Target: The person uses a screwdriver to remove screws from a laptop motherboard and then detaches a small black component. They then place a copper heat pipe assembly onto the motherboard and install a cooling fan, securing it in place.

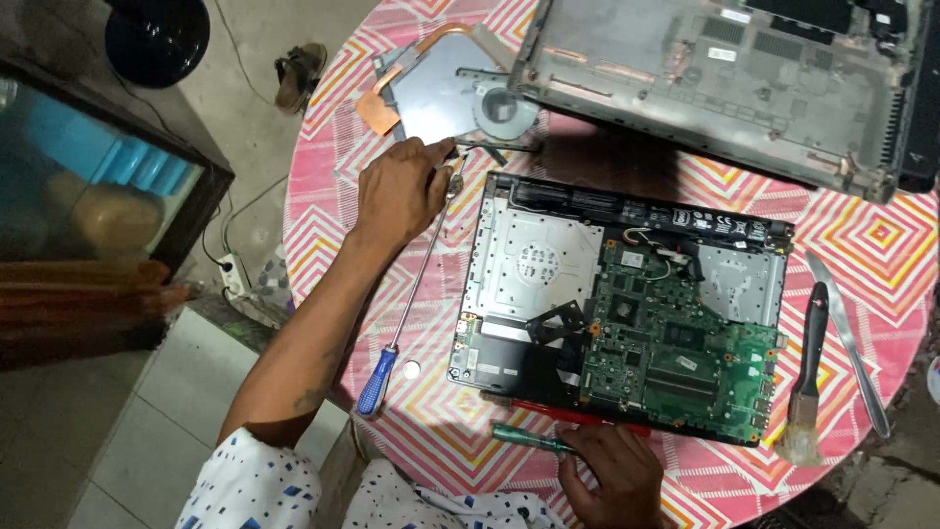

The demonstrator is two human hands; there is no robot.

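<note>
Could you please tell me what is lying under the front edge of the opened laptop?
A red screwdriver handle shows beneath the opened laptop, beside the right hand. Its far end is covered.

Premises: an informal electronics repair spot set up in a home. A round desk under a pink zigzag-patterned cloth [881, 235] carries an opened laptop chassis with exposed green circuit board [676, 343]. At 12 o'clock lies a detached grey laptop bottom shell [705, 88]. At 9 o'clock stands a dark glass-fronted cabinet [88, 186]; a brown sandal [299, 73] lies on bare concrete floor [264, 127] at 11 o'clock.
</note>
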